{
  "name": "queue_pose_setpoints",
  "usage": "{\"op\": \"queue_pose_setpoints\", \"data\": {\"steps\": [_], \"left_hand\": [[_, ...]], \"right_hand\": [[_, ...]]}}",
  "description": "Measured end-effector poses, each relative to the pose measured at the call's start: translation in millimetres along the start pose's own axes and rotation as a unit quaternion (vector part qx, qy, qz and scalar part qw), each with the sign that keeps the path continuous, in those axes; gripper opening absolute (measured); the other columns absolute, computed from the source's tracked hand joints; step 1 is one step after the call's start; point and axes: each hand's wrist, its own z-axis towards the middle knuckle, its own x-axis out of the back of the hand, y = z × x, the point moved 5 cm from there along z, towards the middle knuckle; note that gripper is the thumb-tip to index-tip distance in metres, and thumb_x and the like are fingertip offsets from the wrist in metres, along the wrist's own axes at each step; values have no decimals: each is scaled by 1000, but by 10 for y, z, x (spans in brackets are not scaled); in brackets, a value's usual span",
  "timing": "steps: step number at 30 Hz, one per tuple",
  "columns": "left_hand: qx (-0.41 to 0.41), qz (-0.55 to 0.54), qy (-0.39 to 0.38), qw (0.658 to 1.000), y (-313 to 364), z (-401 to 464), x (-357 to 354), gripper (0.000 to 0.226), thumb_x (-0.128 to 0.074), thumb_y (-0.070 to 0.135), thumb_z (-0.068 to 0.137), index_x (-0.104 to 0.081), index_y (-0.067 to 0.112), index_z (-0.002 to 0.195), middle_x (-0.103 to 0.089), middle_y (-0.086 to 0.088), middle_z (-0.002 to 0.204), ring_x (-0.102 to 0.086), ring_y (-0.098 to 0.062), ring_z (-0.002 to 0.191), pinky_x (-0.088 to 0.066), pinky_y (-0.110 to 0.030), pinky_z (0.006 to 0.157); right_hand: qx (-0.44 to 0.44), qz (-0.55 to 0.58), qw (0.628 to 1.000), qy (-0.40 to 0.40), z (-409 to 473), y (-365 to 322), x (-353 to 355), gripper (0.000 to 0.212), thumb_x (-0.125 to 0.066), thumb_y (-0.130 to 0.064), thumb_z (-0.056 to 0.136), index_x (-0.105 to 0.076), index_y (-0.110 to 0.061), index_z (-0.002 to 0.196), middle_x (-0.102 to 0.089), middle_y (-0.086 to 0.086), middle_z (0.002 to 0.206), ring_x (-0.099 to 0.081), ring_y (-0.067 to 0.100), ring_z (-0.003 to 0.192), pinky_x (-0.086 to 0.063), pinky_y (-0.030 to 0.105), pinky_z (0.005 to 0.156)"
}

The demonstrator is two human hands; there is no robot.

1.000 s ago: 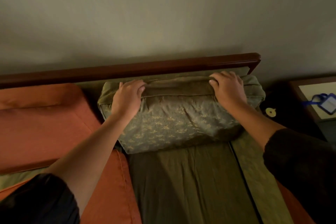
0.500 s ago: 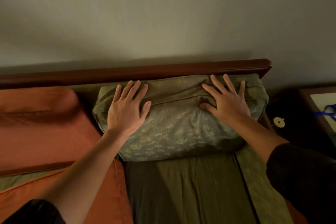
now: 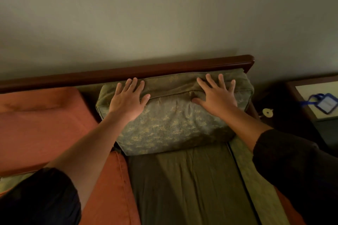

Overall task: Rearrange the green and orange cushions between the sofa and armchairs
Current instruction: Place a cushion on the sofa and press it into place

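Palms of left hand [image 3: 128, 101] and right hand [image 3: 216, 97] lie flat on green cushion [image 3: 170, 122].

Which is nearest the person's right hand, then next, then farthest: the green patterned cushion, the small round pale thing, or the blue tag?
1. Green patterned cushion: the right hand lies flat on it.
2. Small round pale thing: to the hand's right, in the dark gap.
3. Blue tag: far right, on the side table.

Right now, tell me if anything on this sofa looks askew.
Yes: the green cushion sits slightly crooked against the backrest, its right end nearer the rail. Both hands, left and right, press flat on it.
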Motion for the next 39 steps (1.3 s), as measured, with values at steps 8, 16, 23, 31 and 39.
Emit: {"op": "queue_pose_setpoints", "data": {"steps": [8,16,23,31,39], "left_hand": [[-40,-100,31,994,528,-432,520,59,-23,48,100,-22,20,153,-6,-11,163,-2,-25,150,-3,-47,121],[-121,-174,21,977,1341,-1157,661,58,-30,46,100,-25,22,153,-15,-7,162,-10,-22,150,-6,-46,121],[-196,-219,-27,956,2390,-1848,599,56,-32,46,100,-27,25,152,-19,-4,161,-14,-19,149,-8,-47,121],[-299,-228,-129,918,3828,-3007,325,55,-29,48,100,-30,25,151,-23,-3,160,-21,-20,147,-10,-47,121],[-446,-174,-179,860,5523,-4319,161,56,-30,47,100,-31,22,151,-26,-6,159,-25,-23,146,-16,-49,119]], "right_hand": [[-56,94,993,34,-837,-9,326,73,-23,-68,96,-10,-29,157,-4,4,166,2,30,151,1,59,119],[-160,223,958,82,-1948,-63,478,70,-27,-67,97,-17,-30,155,-12,5,165,-5,30,151,-5,64,117],[-290,239,921,101,-3161,320,313,67,-35,-59,98,-18,-30,156,-15,4,164,-7,27,151,-3,56,120],[-467,280,830,119,-5018,969,-103,67,-35,-61,98,-22,-29,155,-19,6,163,-8,26,151,-3,55,120],[-610,281,731,120,-7067,1643,-578,67,-37,-58,96,-23,-29,154,-20,5,163,-7,23,152,-3,53,120]]}}
